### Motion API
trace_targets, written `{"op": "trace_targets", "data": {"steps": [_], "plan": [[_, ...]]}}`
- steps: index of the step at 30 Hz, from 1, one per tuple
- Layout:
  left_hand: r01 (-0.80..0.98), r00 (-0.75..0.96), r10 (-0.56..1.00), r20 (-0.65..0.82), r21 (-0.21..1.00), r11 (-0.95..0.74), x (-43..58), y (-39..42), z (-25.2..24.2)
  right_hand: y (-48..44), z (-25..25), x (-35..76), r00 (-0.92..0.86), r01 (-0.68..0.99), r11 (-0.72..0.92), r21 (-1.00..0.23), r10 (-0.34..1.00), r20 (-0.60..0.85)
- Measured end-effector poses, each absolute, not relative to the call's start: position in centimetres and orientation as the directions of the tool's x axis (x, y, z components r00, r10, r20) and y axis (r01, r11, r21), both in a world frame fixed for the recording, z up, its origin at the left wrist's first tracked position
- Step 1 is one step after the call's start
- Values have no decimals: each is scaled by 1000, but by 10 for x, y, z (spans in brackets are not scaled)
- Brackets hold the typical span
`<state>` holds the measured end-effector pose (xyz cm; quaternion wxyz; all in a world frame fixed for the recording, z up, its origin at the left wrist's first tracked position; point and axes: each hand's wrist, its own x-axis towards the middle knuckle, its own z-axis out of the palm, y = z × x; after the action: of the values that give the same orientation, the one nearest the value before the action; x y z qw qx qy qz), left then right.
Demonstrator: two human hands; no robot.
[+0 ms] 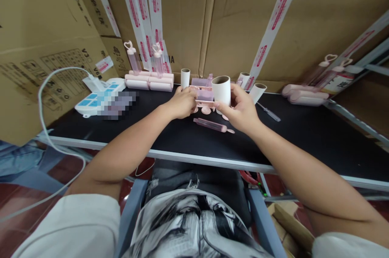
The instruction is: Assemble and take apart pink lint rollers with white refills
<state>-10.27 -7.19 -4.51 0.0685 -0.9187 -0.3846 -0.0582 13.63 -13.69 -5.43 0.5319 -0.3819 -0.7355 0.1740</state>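
My right hand [244, 110] grips a white paper roll [221, 91] with a cardboard core, holding it upright with its open end up. The fingers of my left hand [184, 103] are curled onto the left end of a pink plastic case [206, 104], which has a purple-tinted clear part in it. The roll stands close by the case's right end and hides part of it. Round pink pieces [206, 110] show below the case. Nearer me lies a clear purple-pink handle [212, 124] with a pink end.
Other white rolls [185, 78] [257, 92] stand behind. Pink lint rollers with heart-topped handles [148, 81] sit at left and right [310, 95]. A power strip [100, 97] with a white cable lies left. A slim clear-handled tool [270, 113] lies right. Cardboard [237, 19] walls the back.
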Motion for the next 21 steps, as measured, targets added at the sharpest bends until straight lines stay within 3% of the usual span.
{"op": "trace_targets", "data": {"steps": [4, 8, 12, 16, 21], "plan": [[681, 707, 668, 231, 32, -732, -104, -73, -43, -138, -54, 136, -151, 364, 645, -672, 753, 641], [515, 646, 628, 433, 360, -778, -112, -67, -36, -139, -54, 136, -175, 392, 633, -668, 764, 621], [153, 450, 642, 621, 654, -741, -117, -58, -30, -139, -53, 137, -236, 424, 638, -643, 763, 602], [-92, 362, 655, 663, 725, -683, -112, -62, -27, -141, -52, 137, -302, 460, 652, -603, 754, 584], [-127, 367, 625, 689, 703, -700, -99, -79, -27, -144, -52, 134, -345, 495, 621, -608, 783, 518]]}}
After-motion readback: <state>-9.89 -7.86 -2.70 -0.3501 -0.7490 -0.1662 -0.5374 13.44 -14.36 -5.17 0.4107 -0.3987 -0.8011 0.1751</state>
